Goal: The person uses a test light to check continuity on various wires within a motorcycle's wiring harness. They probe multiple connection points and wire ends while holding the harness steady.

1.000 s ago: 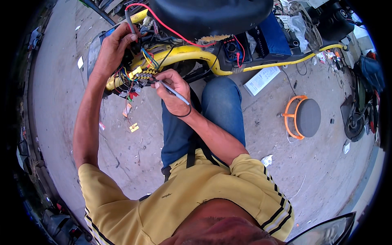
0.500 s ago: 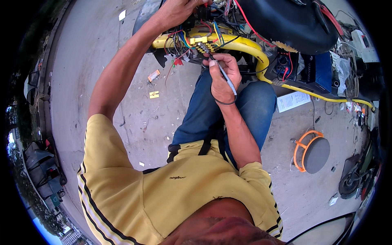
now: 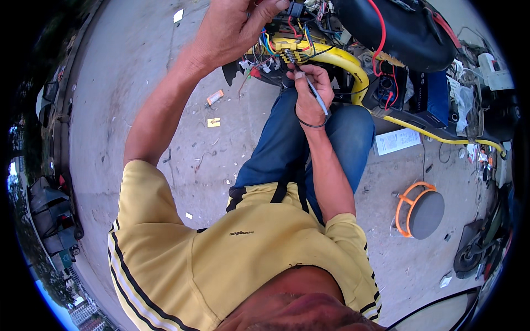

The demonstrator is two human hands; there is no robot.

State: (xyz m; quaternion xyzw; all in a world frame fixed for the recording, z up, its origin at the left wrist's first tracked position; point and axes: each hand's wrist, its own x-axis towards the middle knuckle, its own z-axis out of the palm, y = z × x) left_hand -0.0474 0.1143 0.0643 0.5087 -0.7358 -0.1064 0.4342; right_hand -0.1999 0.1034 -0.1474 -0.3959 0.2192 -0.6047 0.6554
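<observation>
My right hand [image 3: 313, 91] pinches a slim grey pen-like tool [image 3: 317, 98], its dark tip at the row of metal screws on a yellow terminal strip [image 3: 290, 53]. The strip lies along a curved yellow frame tube [image 3: 345, 59], with thin coloured wires running into it. Farther up, my left hand [image 3: 229, 30] is closed beside a black connector [image 3: 296, 9]. A bit of red shows at its fingers, which the upper edge partly cuts off, so what it grips stays unclear. A dark band circles my right wrist.
A black seat [image 3: 397, 33] is at the upper right, above a blue-black meter [image 3: 388, 84] with red leads. A printed sheet [image 3: 396, 141] and an orange-framed stool [image 3: 422, 209] are on the ground at right. A small orange-white box [image 3: 215, 97] lies left of my legs.
My left hand has shifted toward me and appears larger. My right hand keeps the tool at the terminal strip. The whole view has shifted slightly, and the red lead by the seat now bends differently.
</observation>
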